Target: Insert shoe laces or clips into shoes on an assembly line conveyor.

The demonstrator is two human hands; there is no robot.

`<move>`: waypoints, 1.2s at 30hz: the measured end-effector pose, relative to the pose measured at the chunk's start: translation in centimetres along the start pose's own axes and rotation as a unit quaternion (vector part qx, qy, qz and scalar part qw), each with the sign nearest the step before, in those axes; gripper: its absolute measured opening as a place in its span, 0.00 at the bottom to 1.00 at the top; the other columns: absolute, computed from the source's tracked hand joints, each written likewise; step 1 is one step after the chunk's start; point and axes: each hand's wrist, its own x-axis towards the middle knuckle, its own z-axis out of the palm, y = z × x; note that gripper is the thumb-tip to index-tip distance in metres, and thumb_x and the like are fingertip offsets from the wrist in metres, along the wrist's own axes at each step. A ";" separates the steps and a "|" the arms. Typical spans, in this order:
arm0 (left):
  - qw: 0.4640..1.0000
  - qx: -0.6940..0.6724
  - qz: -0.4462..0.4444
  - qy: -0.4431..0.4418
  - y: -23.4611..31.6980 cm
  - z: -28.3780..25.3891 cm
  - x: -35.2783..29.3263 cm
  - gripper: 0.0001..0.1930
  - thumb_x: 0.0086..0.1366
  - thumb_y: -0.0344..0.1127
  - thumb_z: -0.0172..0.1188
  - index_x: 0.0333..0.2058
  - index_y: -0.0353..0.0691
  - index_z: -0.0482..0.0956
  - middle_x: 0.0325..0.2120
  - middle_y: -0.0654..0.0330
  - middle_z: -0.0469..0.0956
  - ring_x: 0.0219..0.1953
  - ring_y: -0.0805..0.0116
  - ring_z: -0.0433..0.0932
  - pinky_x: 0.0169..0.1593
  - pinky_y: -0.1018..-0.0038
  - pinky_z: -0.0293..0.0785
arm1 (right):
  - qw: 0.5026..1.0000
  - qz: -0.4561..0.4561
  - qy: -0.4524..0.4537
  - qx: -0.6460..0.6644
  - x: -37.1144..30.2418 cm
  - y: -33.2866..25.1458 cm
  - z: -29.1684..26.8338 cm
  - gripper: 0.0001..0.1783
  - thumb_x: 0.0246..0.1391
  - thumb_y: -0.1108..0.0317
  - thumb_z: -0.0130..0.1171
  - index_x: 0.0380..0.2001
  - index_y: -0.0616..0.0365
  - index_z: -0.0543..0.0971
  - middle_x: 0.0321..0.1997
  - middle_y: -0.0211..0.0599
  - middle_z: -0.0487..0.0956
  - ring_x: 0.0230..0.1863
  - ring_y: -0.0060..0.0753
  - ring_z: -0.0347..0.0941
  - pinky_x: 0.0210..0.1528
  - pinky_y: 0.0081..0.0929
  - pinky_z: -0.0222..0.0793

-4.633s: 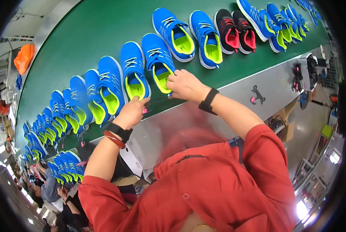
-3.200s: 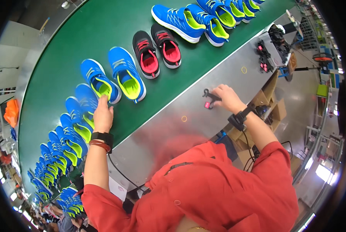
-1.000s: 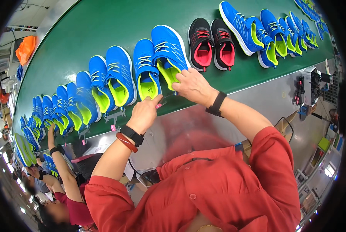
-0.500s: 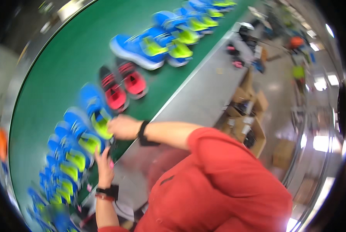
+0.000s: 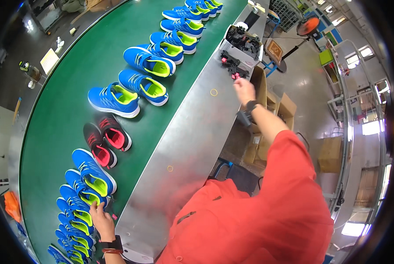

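Note:
Blue sports shoes with lime-green linings stand in pairs along the green belt (image 5: 64,132). My left hand (image 5: 102,223) is at the heel of a blue shoe (image 5: 83,189) in the lower-left row, its fingers closed at the collar. A small pink tag (image 5: 114,217) shows beside this hand. My right hand (image 5: 244,91) reaches out over the metal ledge, its fingertips closed at a black piece with a pink tag (image 5: 236,76). Part of that piece is hidden by the fingers. A black-and-red pair of shoes (image 5: 103,154) sits between the blue rows.
A white box (image 5: 245,53) full of black pieces rests on the far end of the metal ledge (image 5: 183,132). Two yellow rubber bands lie on the ledge. Open cardboard boxes (image 5: 287,108) and a dark chair (image 5: 243,178) stand beside it. An orange fan (image 5: 308,26) is farther off.
My right hand has left the lower blue shoes and moved far up to the right, to the black pieces. My left hand has stayed near the shoes. The view has shifted.

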 end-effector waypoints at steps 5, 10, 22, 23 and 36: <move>0.998 -0.061 -0.013 -0.005 4.6 3.0 3.6 0.12 0.54 0.19 0.52 0.37 0.35 0.78 0.44 0.47 0.74 0.47 0.47 0.72 0.51 0.61 0.69 | 0.988 -0.059 -0.029 -0.138 8.4 8.9 -1.2 0.06 0.46 0.67 0.59 0.31 0.50 0.79 0.33 0.39 0.78 0.41 0.45 0.75 0.43 0.41 0.70; 0.997 -0.066 -0.026 0.002 9.2 4.1 8.1 0.10 0.55 0.19 0.53 0.35 0.35 0.78 0.42 0.49 0.74 0.46 0.49 0.73 0.49 0.62 0.70 | 0.936 -0.195 -0.153 -0.250 13.1 10.5 -1.2 0.27 0.36 0.74 0.66 0.45 0.53 0.74 0.47 0.41 0.74 0.51 0.48 0.69 0.51 0.41 0.67; 0.996 -0.071 -0.045 0.000 11.6 4.5 13.0 0.09 0.56 0.20 0.51 0.34 0.34 0.78 0.35 0.49 0.75 0.40 0.49 0.75 0.44 0.64 0.70 | 0.912 -0.262 -0.254 -0.190 18.4 13.7 1.3 0.15 0.36 0.73 0.67 0.30 0.58 0.74 0.36 0.41 0.75 0.44 0.49 0.70 0.46 0.41 0.67; 0.996 -0.075 -0.048 0.001 11.4 4.8 13.0 0.09 0.56 0.19 0.51 0.34 0.34 0.77 0.35 0.49 0.75 0.40 0.49 0.75 0.44 0.64 0.70 | 0.909 -0.270 -0.251 -0.196 18.7 13.9 1.0 0.15 0.36 0.73 0.68 0.30 0.58 0.74 0.35 0.41 0.75 0.44 0.49 0.71 0.46 0.41 0.67; 0.999 -0.016 -0.007 -0.050 7.9 3.0 14.0 0.19 0.54 0.23 0.55 0.47 0.40 0.74 0.48 0.49 0.72 0.49 0.46 0.73 0.51 0.60 0.72 | 0.855 -0.123 -0.503 0.026 16.1 3.3 -1.4 0.09 0.41 0.77 0.62 0.22 0.58 0.70 0.22 0.28 0.70 0.24 0.23 0.67 0.30 0.23 0.67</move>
